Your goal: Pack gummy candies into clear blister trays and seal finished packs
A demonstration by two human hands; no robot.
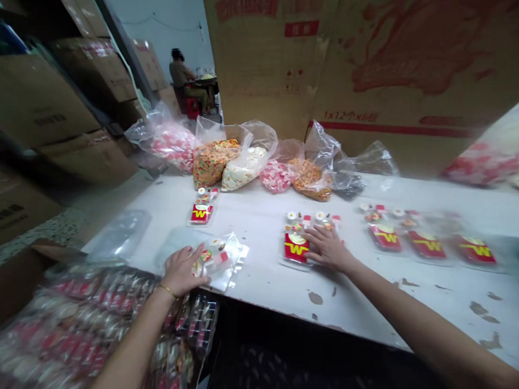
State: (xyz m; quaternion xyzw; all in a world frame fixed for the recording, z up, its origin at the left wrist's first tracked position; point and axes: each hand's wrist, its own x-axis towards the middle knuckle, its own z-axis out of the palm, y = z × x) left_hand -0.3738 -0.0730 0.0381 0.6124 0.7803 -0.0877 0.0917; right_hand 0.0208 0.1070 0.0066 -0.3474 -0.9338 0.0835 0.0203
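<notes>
My left hand (183,271) is closed on the left edge of a clear plastic pack (223,260) near the table's front edge. Small pieces show inside the pack, among them a round green-and-red one. My right hand (327,248) rests with fingers spread over a second pack, mostly hidden beneath it. Its fingertips reach the adjoining clear pack with a red fries box marked by a yellow letter (295,249). Small egg-like and red pieces show above that box.
Similar packs (386,237) stand to the right, and one (200,212) at the left back. Bags of small pieces (244,166) line the table's rear before large cartons (366,67). An open box of packed goods (87,308) is at lower left. A person (184,76) sits far behind.
</notes>
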